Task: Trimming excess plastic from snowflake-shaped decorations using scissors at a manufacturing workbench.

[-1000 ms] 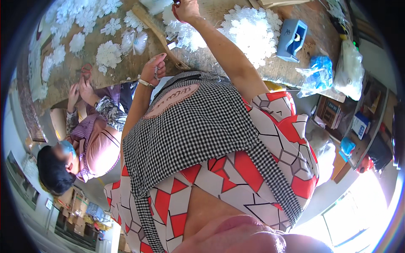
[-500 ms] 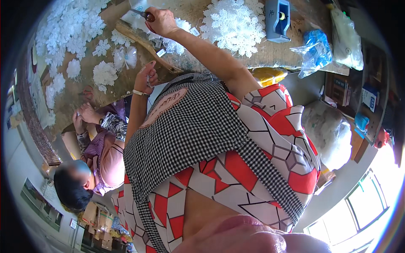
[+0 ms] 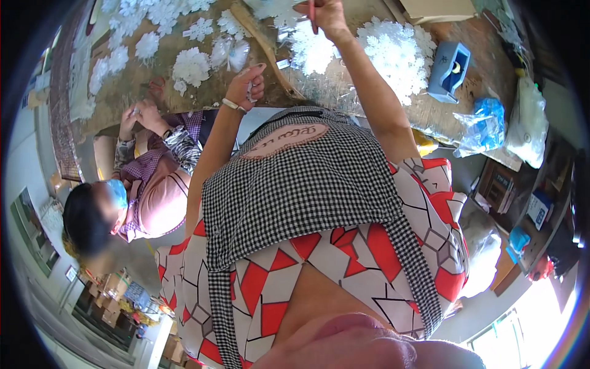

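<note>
At the far side of the table, my right hand (image 3: 330, 21) is closed around the red handle of a pair of scissors (image 3: 313, 17), whose blades I cannot make out. It is over white snowflake decorations (image 3: 312, 49). Nearer to me, my left hand (image 3: 247, 86) is closed by the table's front edge. A small pale bit shows between its fingers, too little to name. Beside that hand lie a white snowflake cluster (image 3: 191, 67) and a clear-wrapped white bundle (image 3: 230, 54). A narrow wooden strip (image 3: 270, 55) runs across the tabletop between my hands.
A large heap of snowflakes (image 3: 396, 58) lies right of my right forearm, then a blue tape dispenser (image 3: 448, 72) and a blue plastic bag (image 3: 485, 126). A cardboard box (image 3: 439, 8) stands at the back. On the left, a co-worker's hands (image 3: 142, 117) are near red-handled scissors (image 3: 157, 87).
The view has shifted, so the table things appear farther right. My right hand still holds the scissors, now over the snowflakes right of the wooden strip. My left hand remains closed near the edge.
</note>
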Demonstrator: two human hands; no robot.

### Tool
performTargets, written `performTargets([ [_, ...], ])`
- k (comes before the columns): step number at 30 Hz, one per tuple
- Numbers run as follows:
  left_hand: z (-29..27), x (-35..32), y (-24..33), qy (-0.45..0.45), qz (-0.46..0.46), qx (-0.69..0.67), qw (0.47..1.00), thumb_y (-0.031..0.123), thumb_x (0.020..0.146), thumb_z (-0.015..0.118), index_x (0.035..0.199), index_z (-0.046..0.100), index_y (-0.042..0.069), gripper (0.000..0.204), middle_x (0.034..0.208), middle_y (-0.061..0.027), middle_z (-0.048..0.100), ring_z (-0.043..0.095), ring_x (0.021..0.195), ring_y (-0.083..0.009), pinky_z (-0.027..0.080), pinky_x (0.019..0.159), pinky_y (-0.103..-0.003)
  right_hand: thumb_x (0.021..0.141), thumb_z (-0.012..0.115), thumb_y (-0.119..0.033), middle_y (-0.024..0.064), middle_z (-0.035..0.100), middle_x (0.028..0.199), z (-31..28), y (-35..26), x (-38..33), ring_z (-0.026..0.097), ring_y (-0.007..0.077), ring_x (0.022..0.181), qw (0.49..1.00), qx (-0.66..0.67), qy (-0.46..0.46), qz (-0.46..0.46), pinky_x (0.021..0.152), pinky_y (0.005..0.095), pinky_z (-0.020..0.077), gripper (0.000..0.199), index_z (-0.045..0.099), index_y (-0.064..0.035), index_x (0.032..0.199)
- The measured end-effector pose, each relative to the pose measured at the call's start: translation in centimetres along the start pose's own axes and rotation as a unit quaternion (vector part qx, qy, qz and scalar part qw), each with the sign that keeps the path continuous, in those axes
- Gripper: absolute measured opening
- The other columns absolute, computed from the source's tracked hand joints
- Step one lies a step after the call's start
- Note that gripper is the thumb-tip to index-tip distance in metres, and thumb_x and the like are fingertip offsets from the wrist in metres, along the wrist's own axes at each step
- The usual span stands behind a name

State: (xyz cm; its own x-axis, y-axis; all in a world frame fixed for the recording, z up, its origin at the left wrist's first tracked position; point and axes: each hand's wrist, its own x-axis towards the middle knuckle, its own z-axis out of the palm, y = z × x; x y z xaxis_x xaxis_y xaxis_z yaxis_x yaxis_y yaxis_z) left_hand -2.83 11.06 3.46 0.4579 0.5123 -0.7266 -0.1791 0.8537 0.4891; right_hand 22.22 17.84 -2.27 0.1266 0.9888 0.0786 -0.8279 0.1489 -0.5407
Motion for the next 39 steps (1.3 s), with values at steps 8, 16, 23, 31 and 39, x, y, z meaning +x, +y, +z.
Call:
performTargets([
  [8, 0.5, -0.1, 1.9, 0.007, 0.076, 0.016, 0.997, 0.015, 0.080, 0.060, 0.096, 0.052, 0.010, 0.019, 0.055, 0.0048, 0.038, 0.032, 0.039, -0.0047, 0.022, 0.035, -0.018, 0.082, 0.044, -0.024, 0.0005, 0.040, 0.057, 2.9, -2.8, -0.3, 0.038, 0.0109, 0.044, 0.995, -0.036, -0.035, 0.091, 0.041, 0.0223, 0.0333, 0.019, 0.049, -0.0062, 0.085],
  [16, 2.7, -0.6, 3.9, -0.100, 0.231, 0.103, 0.962, 0.005, 0.080, 0.058, 0.124, 0.041, 0.007, 0.047, 0.055, 0.0035, 0.044, 0.034, 0.042, -0.0028, 0.024, 0.036, -0.018, 0.075, 0.053, -0.037, 0.0104, 0.057, 0.068, 5.0, -3.2, -1.4, 0.058, 0.0262, 0.048, 0.970, 0.094, -0.116, 0.193, 0.037, 0.0332, 0.0484, 0.038, 0.051, -0.0075, 0.098],
  [23, 2.8, 0.5, 3.2, -0.183, 0.114, 0.215, 0.953, 0.010, 0.085, 0.051, 0.104, 0.054, 0.003, 0.021, 0.053, 0.0046, 0.040, 0.033, 0.042, -0.0025, 0.023, 0.036, -0.017, 0.078, 0.056, -0.026, 0.0090, 0.059, 0.069, 5.8, -3.2, -1.7, 0.056, 0.0238, 0.043, 0.983, 0.057, -0.104, 0.139, 0.033, 0.0301, 0.0448, 0.027, 0.052, -0.0067, 0.097],
  [31, 2.3, -0.3, 1.4, -0.170, -0.017, 0.188, 0.967, 0.015, 0.084, 0.055, 0.099, 0.055, 0.002, 0.020, 0.054, 0.0058, 0.039, 0.031, 0.041, -0.0023, 0.022, 0.036, -0.017, 0.077, 0.059, -0.023, 0.0127, 0.056, 0.092, -0.1, -3.2, -2.0, 0.060, 0.0247, 0.075, 0.892, 0.266, -0.280, 0.234, 0.055, 0.0346, 0.0526, 0.030, 0.050, -0.0045, 0.100],
  [39, 0.0, 1.8, -1.4, -0.089, -0.063, 0.175, 0.978, 0.016, 0.083, 0.057, 0.095, 0.052, 0.005, 0.017, 0.052, 0.0068, 0.036, 0.030, 0.040, -0.0028, 0.021, 0.035, -0.017, 0.075, 0.068, -0.028, 0.0103, 0.061, 0.074, -3.2, -1.4, -6.5, 0.059, 0.0180, 0.067, 0.632, -0.766, 0.109, -0.046, 0.061, 0.0286, 0.0477, 0.039, 0.056, -0.0013, 0.100],
])
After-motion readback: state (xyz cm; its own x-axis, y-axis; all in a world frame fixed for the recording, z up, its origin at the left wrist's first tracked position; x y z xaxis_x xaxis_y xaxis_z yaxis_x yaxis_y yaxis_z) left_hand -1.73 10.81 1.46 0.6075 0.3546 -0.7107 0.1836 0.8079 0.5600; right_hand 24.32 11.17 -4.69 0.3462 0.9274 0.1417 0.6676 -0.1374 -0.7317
